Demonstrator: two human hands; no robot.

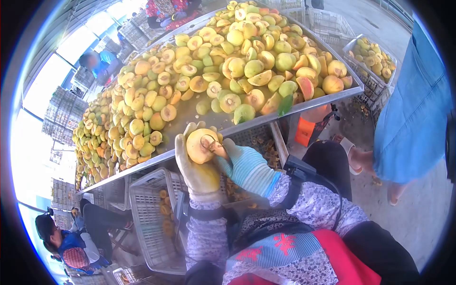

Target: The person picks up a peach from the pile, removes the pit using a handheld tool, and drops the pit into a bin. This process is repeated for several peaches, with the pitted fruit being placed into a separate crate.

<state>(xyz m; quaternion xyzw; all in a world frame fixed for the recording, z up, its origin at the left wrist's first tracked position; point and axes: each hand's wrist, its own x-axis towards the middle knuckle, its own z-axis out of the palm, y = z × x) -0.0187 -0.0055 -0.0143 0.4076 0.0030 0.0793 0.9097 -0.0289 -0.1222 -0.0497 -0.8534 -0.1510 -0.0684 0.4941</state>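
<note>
My left hand, in a pale glove stained yellow, is wrapped round a peach half, its cut face turned up. My right hand, in a blue-and-white striped glove with bare fingertips, pinches a small curved pitting knife against the middle of that face. The knife's handle is hidden in my fingers. Both hands are just in front of the metal table's near edge, where many cut peaches are heaped.
Below the table are a white plastic crate holding a few pieces and a bin of scraps. A filled crate stands at back right. A person in blue stands close on my right; another person sits at left.
</note>
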